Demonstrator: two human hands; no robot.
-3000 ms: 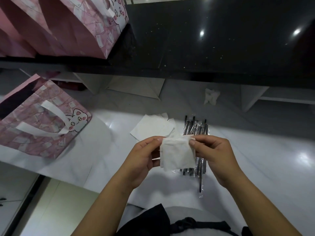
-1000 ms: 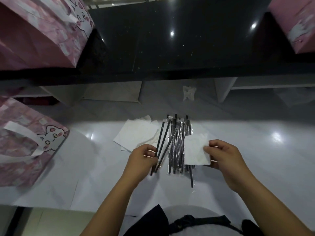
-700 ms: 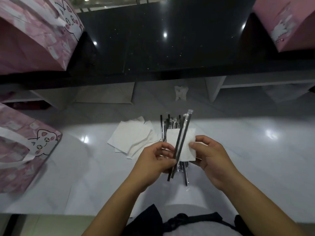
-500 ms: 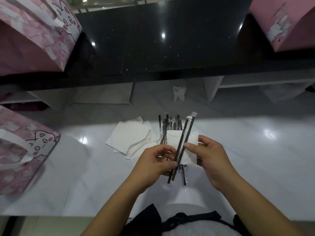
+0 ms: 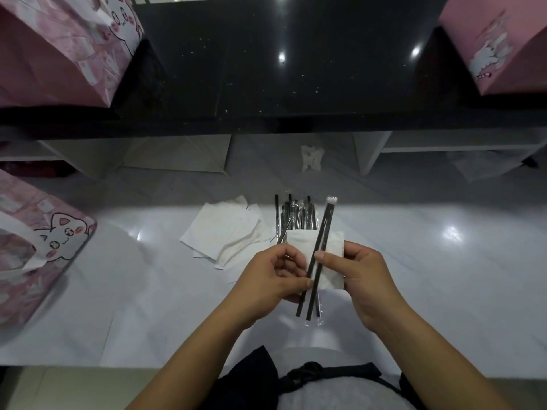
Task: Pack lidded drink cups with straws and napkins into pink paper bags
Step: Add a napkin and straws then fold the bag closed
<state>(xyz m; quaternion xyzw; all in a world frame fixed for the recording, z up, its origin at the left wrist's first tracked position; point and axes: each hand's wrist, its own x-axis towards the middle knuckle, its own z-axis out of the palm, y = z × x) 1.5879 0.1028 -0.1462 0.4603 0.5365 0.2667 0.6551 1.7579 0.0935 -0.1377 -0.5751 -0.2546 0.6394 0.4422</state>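
At nine o'clock a pink bag (image 5: pixel 44 255) lies on the white counter (image 5: pixel 444 276). At centre, the left hand (image 5: pixel 272 279) pinches two wrapped straws (image 5: pixel 318 255) against a folded napkin (image 5: pixel 331 261), which the right hand (image 5: pixel 364 279) clamps with its thumb. Light, slick wrappers probably slide, so gripping mid-length over the soft napkin seems safest.

A glossy white counter (image 5: pixel 429 261) reflects ceiling lights; behind it a raised black speckled ledge (image 5: pixel 281 69) stands on white supports (image 5: pixel 370 152).
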